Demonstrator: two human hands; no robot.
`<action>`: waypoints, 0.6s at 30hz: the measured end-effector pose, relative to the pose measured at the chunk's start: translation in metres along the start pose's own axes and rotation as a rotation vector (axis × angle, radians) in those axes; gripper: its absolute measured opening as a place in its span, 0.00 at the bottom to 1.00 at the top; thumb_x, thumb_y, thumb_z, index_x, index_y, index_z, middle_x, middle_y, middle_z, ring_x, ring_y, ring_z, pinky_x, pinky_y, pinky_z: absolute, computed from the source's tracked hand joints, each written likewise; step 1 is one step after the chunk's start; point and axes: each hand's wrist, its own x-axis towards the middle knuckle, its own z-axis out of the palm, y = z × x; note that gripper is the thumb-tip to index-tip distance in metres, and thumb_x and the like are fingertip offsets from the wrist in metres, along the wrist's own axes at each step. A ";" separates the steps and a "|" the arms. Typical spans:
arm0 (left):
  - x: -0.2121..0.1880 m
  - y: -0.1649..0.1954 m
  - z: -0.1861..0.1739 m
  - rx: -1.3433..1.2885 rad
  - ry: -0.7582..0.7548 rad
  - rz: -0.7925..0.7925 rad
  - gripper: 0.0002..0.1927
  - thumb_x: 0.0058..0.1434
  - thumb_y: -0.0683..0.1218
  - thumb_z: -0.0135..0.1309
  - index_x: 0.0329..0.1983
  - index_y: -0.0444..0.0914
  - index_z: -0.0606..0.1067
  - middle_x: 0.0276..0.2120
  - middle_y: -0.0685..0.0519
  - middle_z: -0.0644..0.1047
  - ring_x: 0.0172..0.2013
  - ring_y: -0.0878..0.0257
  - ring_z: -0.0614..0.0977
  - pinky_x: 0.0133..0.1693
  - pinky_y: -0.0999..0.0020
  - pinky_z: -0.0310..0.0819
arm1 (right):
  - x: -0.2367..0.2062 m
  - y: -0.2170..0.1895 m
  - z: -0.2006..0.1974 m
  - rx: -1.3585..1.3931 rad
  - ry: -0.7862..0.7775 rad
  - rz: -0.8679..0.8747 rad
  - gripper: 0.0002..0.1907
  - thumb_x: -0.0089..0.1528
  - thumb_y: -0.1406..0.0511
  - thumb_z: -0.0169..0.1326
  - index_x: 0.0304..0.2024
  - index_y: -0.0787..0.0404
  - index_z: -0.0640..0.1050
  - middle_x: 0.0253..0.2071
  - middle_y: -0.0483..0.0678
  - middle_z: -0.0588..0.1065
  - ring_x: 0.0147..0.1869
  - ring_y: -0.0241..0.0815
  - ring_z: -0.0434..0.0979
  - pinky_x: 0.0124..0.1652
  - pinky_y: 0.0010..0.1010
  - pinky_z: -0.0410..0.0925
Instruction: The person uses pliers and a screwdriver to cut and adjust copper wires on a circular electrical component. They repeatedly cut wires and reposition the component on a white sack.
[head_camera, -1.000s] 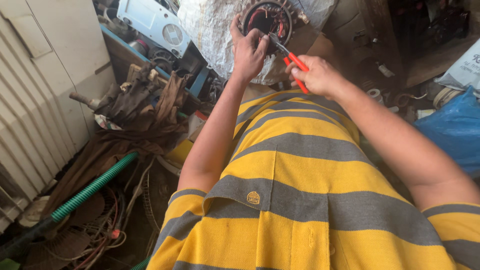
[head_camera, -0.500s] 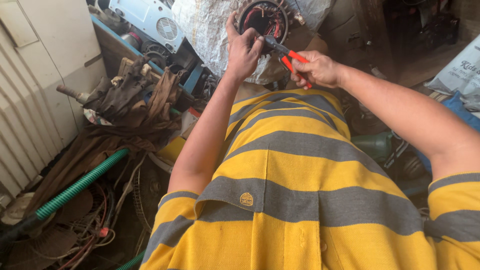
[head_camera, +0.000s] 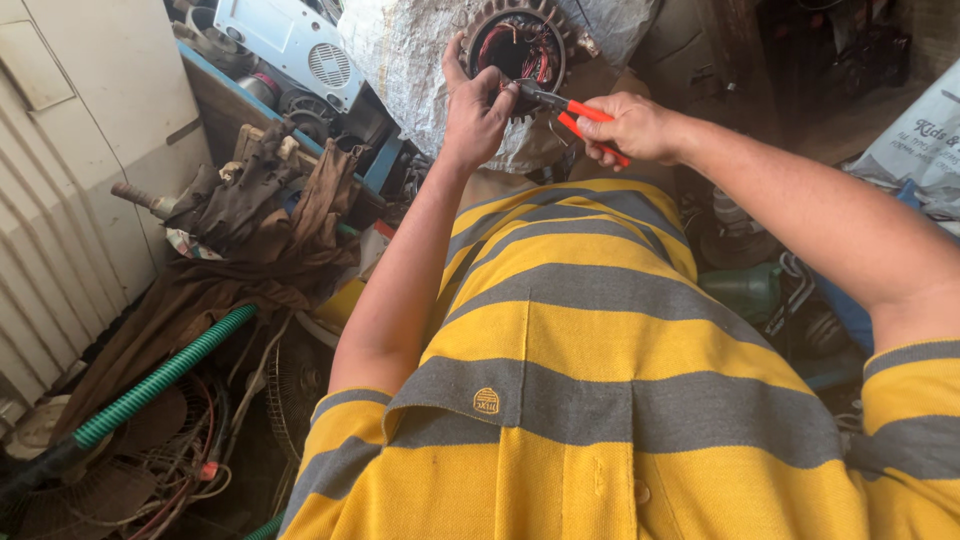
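Left hand: the left hand (head_camera: 478, 112) pinches at the rim of the round, toothed metal motor stator with copper windings (head_camera: 518, 48), fingers closed on its lower edge, or perhaps on a wire there; the view is too tight to tell which.
Right hand: the right hand (head_camera: 632, 128) is wrapped around the red-handled pliers (head_camera: 565, 104), nose pointed into the stator's lower rim, right by the left fingertips.
Where the stator sits: up at the top of the view, leaning on a pale woven sack (head_camera: 400, 60), just beyond the person's yellow and grey striped shirt (head_camera: 590, 330).
How it handles: looks like a heavy, rigid iron ring, and the teeth give purchase, so the outer rim is the place to hold. The copper strands inside are thin and likely to snap or scratch.
Surface: no bench here; the work rests against the sack and lap.
Room: cramped and cluttered. A green ribbed hose (head_camera: 165, 375) runs lower left over tangled wires, brown rags (head_camera: 255, 235) are heaped beside it, and a white vented appliance casing (head_camera: 290, 40) lies behind.
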 end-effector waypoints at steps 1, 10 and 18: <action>0.000 0.000 0.000 0.000 -0.002 0.007 0.09 0.67 0.48 0.57 0.38 0.37 0.78 0.73 0.31 0.44 0.71 0.33 0.61 0.70 0.49 0.58 | 0.001 0.004 0.001 -0.028 0.014 -0.019 0.16 0.73 0.54 0.47 0.41 0.59 0.73 0.31 0.47 0.74 0.32 0.39 0.72 0.33 0.32 0.69; -0.001 0.012 -0.011 -0.018 -0.065 -0.029 0.11 0.51 0.47 0.70 0.32 0.38 0.81 0.70 0.32 0.46 0.69 0.33 0.58 0.68 0.50 0.58 | -0.036 0.000 0.008 -0.606 0.450 -0.416 0.11 0.70 0.57 0.57 0.43 0.58 0.80 0.37 0.50 0.75 0.40 0.48 0.77 0.43 0.41 0.70; -0.003 0.006 0.005 -0.066 0.093 -0.020 0.12 0.69 0.50 0.58 0.52 0.41 0.77 0.72 0.33 0.52 0.74 0.36 0.60 0.70 0.51 0.63 | 0.021 -0.064 0.050 -0.925 1.097 -0.753 0.25 0.48 0.55 0.74 0.38 0.60 0.76 0.50 0.53 0.67 0.54 0.57 0.69 0.49 0.47 0.64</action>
